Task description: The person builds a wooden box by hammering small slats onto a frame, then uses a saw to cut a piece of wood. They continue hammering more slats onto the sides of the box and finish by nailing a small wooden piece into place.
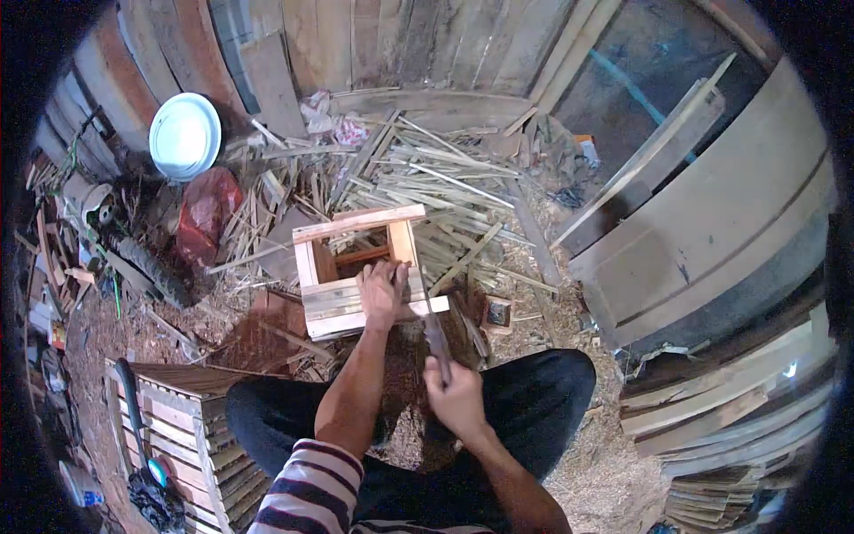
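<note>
A small wooden box frame point(342, 298) with an open top stands in front of my knees. My left hand point(382, 289) rests on its near slats, fingers spread over the wood near the opening. In my right hand point(455, 396) is the dark handle of a long, narrow tool point(436, 334), fingers wrapped round it. The tool's upper part lies along the right side of the box, beside the end of a near slat that sticks out. Its exact kind is hard to make out.
Thin wood strips point(445, 178) lie heaped behind the box. A slatted crate point(178, 427) with a saw point(132, 405) on it stands at the left. Stacked boards point(729, 400) are at the right. A white basin point(185, 136) leans by the back wall.
</note>
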Motion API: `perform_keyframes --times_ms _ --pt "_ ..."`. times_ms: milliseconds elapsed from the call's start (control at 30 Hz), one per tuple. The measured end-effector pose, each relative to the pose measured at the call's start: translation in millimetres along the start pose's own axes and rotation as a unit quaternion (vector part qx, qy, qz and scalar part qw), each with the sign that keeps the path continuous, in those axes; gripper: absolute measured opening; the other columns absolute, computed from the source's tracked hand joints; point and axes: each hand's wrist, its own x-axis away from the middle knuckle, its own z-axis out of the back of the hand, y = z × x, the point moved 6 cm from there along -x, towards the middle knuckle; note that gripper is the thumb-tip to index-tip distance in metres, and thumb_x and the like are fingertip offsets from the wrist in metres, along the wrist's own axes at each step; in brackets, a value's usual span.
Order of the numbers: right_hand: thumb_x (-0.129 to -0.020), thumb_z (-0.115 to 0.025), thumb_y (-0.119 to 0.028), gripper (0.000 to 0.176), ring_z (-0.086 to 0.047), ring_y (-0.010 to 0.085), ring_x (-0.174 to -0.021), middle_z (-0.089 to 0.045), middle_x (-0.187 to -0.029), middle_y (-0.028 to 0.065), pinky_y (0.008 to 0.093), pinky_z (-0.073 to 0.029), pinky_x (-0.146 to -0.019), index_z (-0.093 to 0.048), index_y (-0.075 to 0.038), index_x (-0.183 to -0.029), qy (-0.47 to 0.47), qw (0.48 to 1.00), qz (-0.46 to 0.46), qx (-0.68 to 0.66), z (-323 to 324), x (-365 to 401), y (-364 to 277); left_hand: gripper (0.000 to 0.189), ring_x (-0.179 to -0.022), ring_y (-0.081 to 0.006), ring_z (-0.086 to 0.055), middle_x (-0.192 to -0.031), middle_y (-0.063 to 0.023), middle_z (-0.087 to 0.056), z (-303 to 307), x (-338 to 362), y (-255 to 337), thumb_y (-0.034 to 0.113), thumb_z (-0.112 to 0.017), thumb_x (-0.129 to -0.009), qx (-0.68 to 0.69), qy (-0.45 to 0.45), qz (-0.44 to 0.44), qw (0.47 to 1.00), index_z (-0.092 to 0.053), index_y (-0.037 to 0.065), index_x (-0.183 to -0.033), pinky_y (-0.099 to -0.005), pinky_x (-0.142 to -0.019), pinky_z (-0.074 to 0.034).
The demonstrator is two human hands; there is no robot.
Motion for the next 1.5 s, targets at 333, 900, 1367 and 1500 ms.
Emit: perform_keyframes --times_ms 333,900,1367,1500 --pt "-0.090 -0.053 -0.034 0.043 -0.063 0.0417 -0.066 -0.058 -0.064 0.0257 0.0465 -0.046 -0.058 -0.063 0.006 -0.075 0.000 1.000 -0.014 -0.008 -9 -66 -3 0.028 -0.090 -0.0272 -0.053 -0.089 -0.0069 -0.063 -5 2 -4 0.036 -0.054 -0.090 -0.007 -0.017 0.010 1.000 -0.069 0.012 -0.092 -0.0402 -0.085 -0.037" --pt "-0.090 -0.052 -0.031 0.039 -0.064 0.0408 -0.070 -0.060 -0.067 0.0269 0.0427 -0.050 -0.062 -0.065 0.004 -0.078 -0.020 0.998 -0.049 0.034 -34 -96 7 0.034 -0.088 -0.0289 -0.052 -0.089 -0.0071 -0.062 2 2 -1 0.039 -0.049 -0.092 0.000 -0.008 0.018 1.000 -0.068 0.010 -0.093 -0.0416 -0.083 -0.036" --pt "-0.091 -0.052 -0.034 0.042 -0.062 0.0265 -0.054 -0.058 -0.058 0.0195 0.0405 -0.046 -0.055 -0.063 0.002 -0.073 0.047 0.998 -0.023 0.044 -54 -97 13 0.028 -0.089 -0.0275 -0.053 -0.087 -0.0059 -0.063 1 -2 -5 0.035 -0.052 -0.091 0.003 -0.012 -0.006 1.000 -0.067 0.012 -0.088 -0.0419 -0.084 -0.036" --pt "-0.090 -0.055 -0.043 0.047 -0.055 0.0190 -0.046 -0.054 -0.052 0.0087 0.0354 -0.042 -0.048 -0.064 0.000 -0.073 0.035 0.988 -0.030 -0.145 -32 -81 74 0.028 -0.091 -0.0277 -0.054 -0.090 -0.0076 -0.063 -6 5 -4 0.035 -0.050 -0.091 -0.026 -0.022 0.001 0.999 -0.067 0.012 -0.093 -0.0418 -0.086 -0.036"
